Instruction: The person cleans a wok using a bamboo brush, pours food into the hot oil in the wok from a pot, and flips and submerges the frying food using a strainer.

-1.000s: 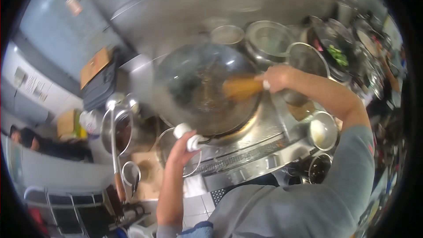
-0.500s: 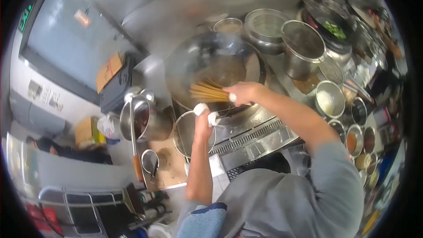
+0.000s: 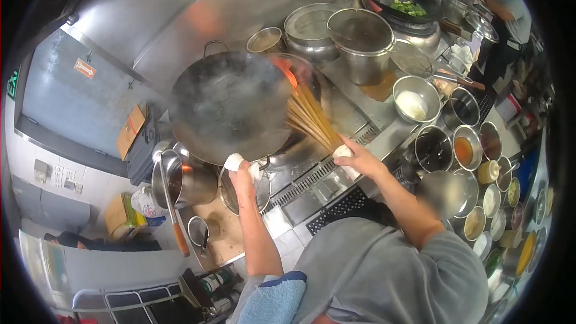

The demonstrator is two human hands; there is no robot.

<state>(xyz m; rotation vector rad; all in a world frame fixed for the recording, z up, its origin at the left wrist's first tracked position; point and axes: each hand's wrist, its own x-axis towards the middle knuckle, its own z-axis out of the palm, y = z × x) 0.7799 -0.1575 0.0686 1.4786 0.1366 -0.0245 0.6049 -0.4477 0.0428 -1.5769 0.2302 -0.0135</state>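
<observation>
My right hand (image 3: 360, 159) is closed around the pale, wrapped end of a bamboo wok brush (image 3: 313, 119). The brush's splayed strips point up and left, beside the wok's right rim. A folded white cloth (image 3: 233, 161) is gripped in my left hand (image 3: 243, 180), at the near rim of the large dark wok (image 3: 228, 105). Whether the cloth wraps a wok handle there is hard to tell. Steam or smoke blurs the inside of the wok. Orange flame (image 3: 287, 73) shows at its right side, over the exposed burner.
A steel pot with a long wooden-handled ladle (image 3: 174, 222) stands left. A round strainer (image 3: 245, 195) sits below the wok. Behind and right are a tall pot (image 3: 360, 51), a bowl of white contents (image 3: 414, 102), and several seasoning containers. Another person (image 3: 513, 15) stands far right.
The bamboo brush has come out of the wok and moved right with my right hand. The wok sits further left on the burner, uncovering flame. The camera view has also shifted.
</observation>
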